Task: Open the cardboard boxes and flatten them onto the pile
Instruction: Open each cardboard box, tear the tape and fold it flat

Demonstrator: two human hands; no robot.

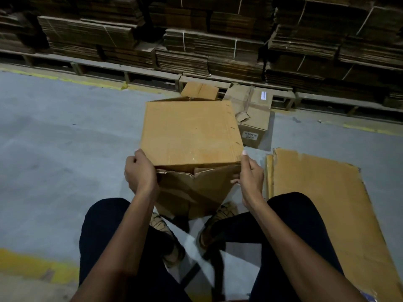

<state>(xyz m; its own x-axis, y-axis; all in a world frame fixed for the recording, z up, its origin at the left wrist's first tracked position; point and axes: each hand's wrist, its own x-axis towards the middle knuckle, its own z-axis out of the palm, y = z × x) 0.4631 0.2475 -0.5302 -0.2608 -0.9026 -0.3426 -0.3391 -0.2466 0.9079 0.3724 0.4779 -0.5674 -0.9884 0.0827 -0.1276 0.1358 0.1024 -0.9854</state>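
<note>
Cardboard box (192, 136) is held off the floor (65, 149) between the person's knees, tilted with its broad top panel facing up and away. Near end already partly open; torn flaps hang ragged below the panel edge.

Left hand (139, 173) grips the near left corner, fingers curled round the edge, thumb on top. Right hand (250, 175) grips the near right corner likewise, thumb lying up along the side edge, fingers tucked under. Both forearms reach forward and slightly inward, wrists roughly level.

Step in hand, as judged: collapsing the box flat. To do it well, push the opposite corners toward each other so the walls fold along existing creases; the loose flaps should be tucked in line, not crumpled under.

Flattened pile (322, 192) lies on the floor just right of the right knee, well within reach. Two more boxes wait: sealed box (253, 114) and small box (199, 90), both near the pallet (152, 73) edge at the far side.
</note>
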